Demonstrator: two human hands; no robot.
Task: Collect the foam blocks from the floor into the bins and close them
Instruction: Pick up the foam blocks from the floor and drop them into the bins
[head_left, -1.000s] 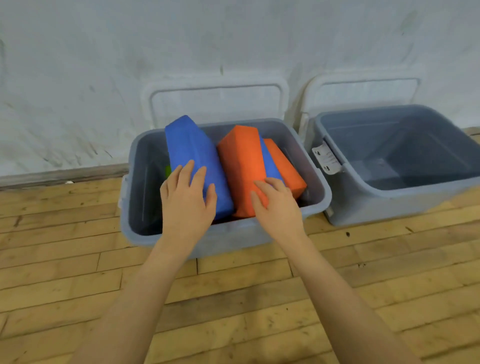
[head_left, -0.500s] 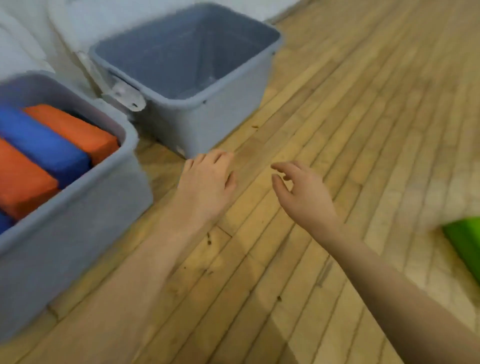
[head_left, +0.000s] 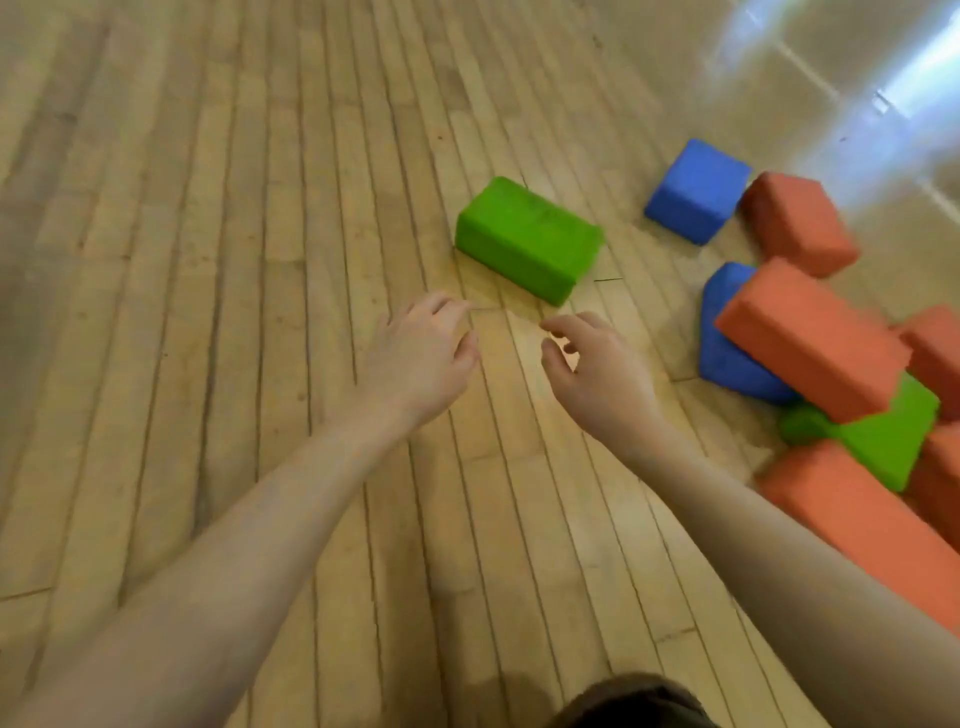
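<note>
A green foam block (head_left: 527, 238) lies alone on the wooden floor, just beyond both hands. My left hand (head_left: 421, 353) and my right hand (head_left: 597, 371) hover side by side above the planks, fingers loosely curled, holding nothing. To the right is a heap of blocks: a blue cube (head_left: 696, 189), an orange block (head_left: 797, 223) beside it, a long orange block (head_left: 810, 340) leaning over a blue block (head_left: 727, 358), a second green block (head_left: 888, 441) and another long orange block (head_left: 857, 525) nearest me. The bins are out of view.
Wooden plank floor (head_left: 208, 260) stretches to the left and ahead. A bright patch of light (head_left: 883, 93) falls on the floor at the far right. A dark piece of my clothing (head_left: 634, 701) shows at the bottom edge.
The view has swung right, from the bins to the heap of blocks on the floor. Both hands left the blocks in the bin and now reach empty toward the lone green block.
</note>
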